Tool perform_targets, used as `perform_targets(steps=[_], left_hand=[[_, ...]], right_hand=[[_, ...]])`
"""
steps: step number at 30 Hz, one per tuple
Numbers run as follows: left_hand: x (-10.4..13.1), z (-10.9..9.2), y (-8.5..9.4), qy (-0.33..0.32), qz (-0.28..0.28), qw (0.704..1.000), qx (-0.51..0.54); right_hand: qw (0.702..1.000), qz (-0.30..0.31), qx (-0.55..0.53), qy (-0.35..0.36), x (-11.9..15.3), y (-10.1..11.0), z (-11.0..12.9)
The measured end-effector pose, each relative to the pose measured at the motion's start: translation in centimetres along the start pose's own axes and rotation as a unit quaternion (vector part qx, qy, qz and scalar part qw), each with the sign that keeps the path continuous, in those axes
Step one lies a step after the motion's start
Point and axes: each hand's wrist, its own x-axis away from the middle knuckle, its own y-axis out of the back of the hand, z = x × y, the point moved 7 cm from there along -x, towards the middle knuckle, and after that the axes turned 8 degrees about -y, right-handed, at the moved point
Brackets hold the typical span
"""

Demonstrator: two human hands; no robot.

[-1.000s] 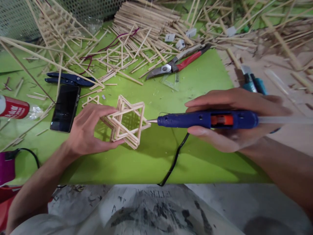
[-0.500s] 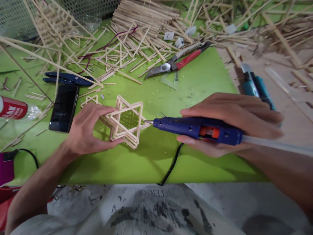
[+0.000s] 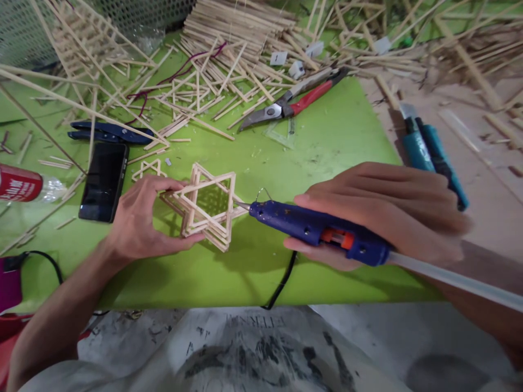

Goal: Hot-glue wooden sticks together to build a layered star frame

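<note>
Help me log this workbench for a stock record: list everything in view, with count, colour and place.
Star frame: one, pale wood, left of centre
Small star: one, pale wood, behind it
Glue gun: one, blue, centre
Glue stick: one, whitish, in its rear
Cable: black, below it
Phone: one, black, left
Pliers: one, dark blue, behind phone
Shears: one, red and grey, upper centre
Set square: one, clear, beside shears
Teal tools: two, right
Bottle: one, red label, far left
Sticks: uncountable, pale, mostly along the back
Cord: purple, among sticks
White pieces: at least four, back
Purple box: one, lower left
Table: one, green, underneath
Left hand: one, bare, on star frame
Right hand: one, bare, around glue gun
</note>
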Motion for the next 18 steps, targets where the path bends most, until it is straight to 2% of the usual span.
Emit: perform_targets(steps=[3, 4, 9, 14, 18], left_hand=[[0.1, -0.1, 0.0, -0.003, 0.004, 1.0, -0.007], [0.1, -0.1, 0.0, -0.003, 0.005, 1.0, -0.011], [0.2, -0.3, 0.0, -0.003, 0.008, 1.0, -0.021], [0.0, -0.4, 0.1, -0.002, -0.009, 1.0, -0.002], [-0.2, -0.6, 0.2, -0.027, -0.032, 0.999, 0.01]], right_hand=[[0.992, -0.005, -0.001, 0.125, 0.5, 0.2, 1.4], [0.99, -0.005, -0.002, 0.143, 0.6, 0.2, 1.4], [0.984, -0.009, 0.014, 0.179, 0.7, 0.2, 1.4], [0.979, -0.019, 0.039, 0.198, 0.6, -0.1, 2.3], [0.973, -0.028, 0.054, 0.224, 0.6, 0.0, 3.3]])
